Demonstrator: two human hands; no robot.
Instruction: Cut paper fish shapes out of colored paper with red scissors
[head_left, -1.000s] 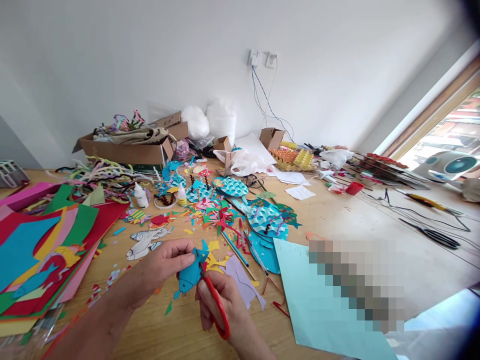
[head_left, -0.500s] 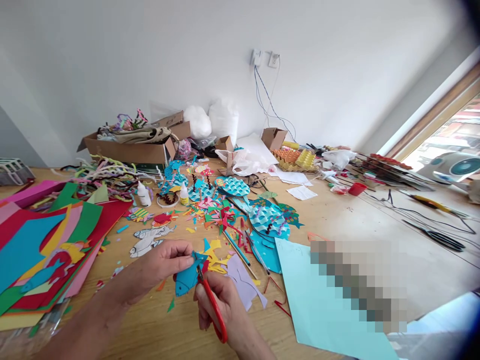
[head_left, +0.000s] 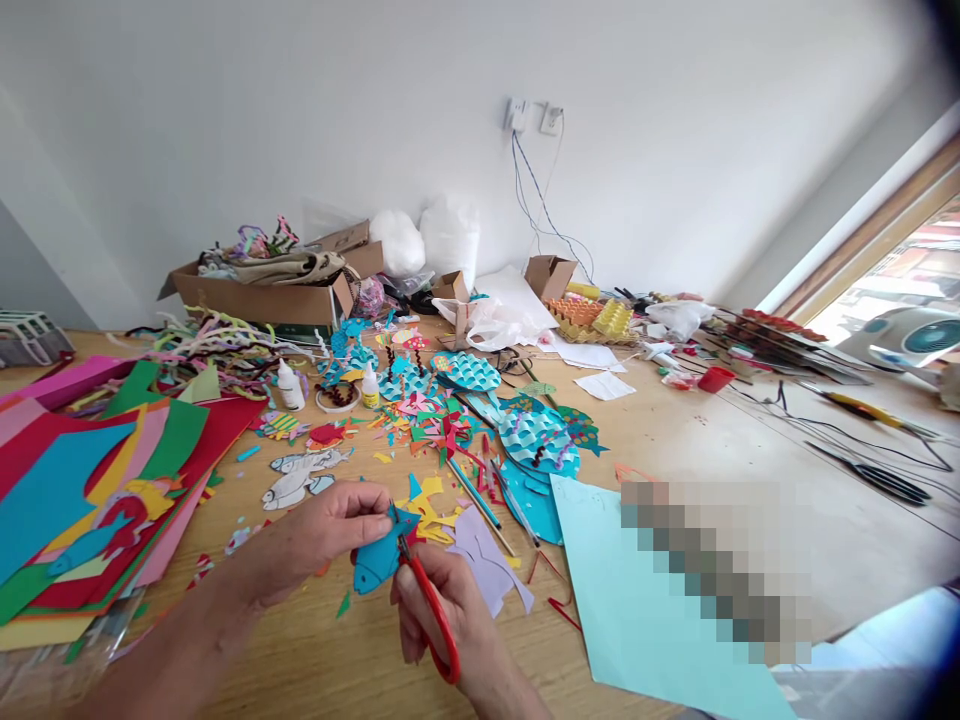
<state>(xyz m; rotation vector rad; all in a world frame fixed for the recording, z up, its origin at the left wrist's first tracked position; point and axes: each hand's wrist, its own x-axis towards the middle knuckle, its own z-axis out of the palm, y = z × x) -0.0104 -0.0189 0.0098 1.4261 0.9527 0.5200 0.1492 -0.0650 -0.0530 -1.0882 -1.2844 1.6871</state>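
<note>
Two bare hands appear to be trimming a paper fish (head_left: 375,566) above a wooden table (head_left: 322,665). The left hand (head_left: 334,528) pinches it near the tail, between thumb and fingers, its head angled downward. The right hand (head_left: 444,595) grips red-handled scissors (head_left: 452,655), blades at the fish's edge, just beside the pinch. Continuing the cut would seem to call for steady paper and fingertips clear of the blades.

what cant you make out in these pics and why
All in the head view:
- left hand: some fingertips, behind the blue paper fish
- light-blue sheet: part masked by pixelation
- yellow-labelled bottle: print too small
- white fan-like device: cut off by the right edge
</note>
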